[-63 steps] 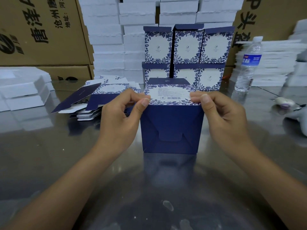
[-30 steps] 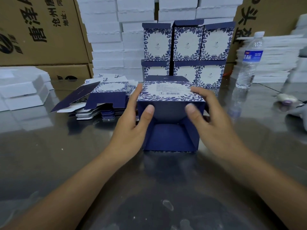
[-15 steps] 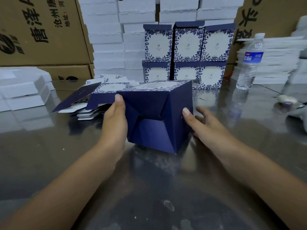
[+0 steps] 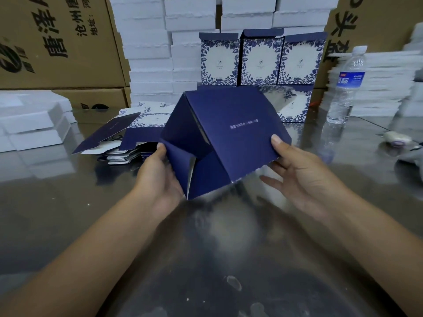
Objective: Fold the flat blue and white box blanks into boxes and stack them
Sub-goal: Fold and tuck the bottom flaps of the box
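Tabletop (image 4: 217, 259): glossy and reflective; both forearms reach over it from the near edge.
Left hand (image 4: 160, 177): grips the box at its lower-left corner, thumb on the navy face, fingers hidden behind.
Right hand (image 4: 304, 179): thumb pinches the right edge of the large navy panel, fingers spread beneath it.
Box (image 4: 229, 138): centre of scene, held between both hands and tipped onto one corner. Whether the low corner touches the tabletop, cannot tell. A sliver of white shows at a flap seam low on the left side.
Step in hand: probably the base closure, with the formed box turned so its navy end faces show.
Next move: likely press that gaping flap flat, turn the box upright, then carry it far to the stack; needs a light grip so the panels do not crease.
Flat blanks (image 4: 128, 136): fanned pile, left of the box and a little farther.
Finished boxes (image 4: 258, 62): two tiers directly behind the held box, top flaps standing up.
Water bottle (image 4: 345, 88): upright, far right.
White cartons (image 4: 148, 53): stacked along the far side.
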A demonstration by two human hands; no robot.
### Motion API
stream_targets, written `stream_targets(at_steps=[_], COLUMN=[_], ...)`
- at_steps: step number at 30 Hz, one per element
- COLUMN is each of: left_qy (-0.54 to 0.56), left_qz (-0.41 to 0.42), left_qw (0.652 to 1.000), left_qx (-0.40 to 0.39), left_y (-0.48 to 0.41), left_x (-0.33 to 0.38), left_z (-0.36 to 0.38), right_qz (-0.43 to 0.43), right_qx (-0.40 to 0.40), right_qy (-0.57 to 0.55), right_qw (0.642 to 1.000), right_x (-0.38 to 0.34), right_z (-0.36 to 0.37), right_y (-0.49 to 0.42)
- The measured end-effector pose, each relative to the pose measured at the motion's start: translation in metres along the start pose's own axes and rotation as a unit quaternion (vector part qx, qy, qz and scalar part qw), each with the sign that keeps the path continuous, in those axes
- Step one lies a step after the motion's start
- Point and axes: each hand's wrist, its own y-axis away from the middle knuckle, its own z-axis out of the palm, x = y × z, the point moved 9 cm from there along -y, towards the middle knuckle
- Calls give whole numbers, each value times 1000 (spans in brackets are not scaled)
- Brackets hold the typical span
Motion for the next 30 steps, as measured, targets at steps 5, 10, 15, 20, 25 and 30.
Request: stream_targets(at_steps=[5,10,15,20,25,30], left_qy=[-32,-183,-328,-451,-517,-572], left_qz=[-7,163,319,389,377,423], left_qw=[999,967,889,789,745,680], left_qx=[15,68,7,-149,-190,-177], left_y=[0,7,30,52,40,41], left_x=[0,37,54,32,15,22], left_z=[-4,0,26,55,56,56], right_qz=[-36,-182,-419,-557,-556,-460], right_qx=[2,24,143,167,123,-3], right_qy=[3,-22,220,544,544,519], right_qw=[999,983,869,605,616,721], right_x=[-10,-37,-72,-63,-54,-34], right_z=[-2,-2,1,38,54,64], right_y=[0,9,45,66,66,55])
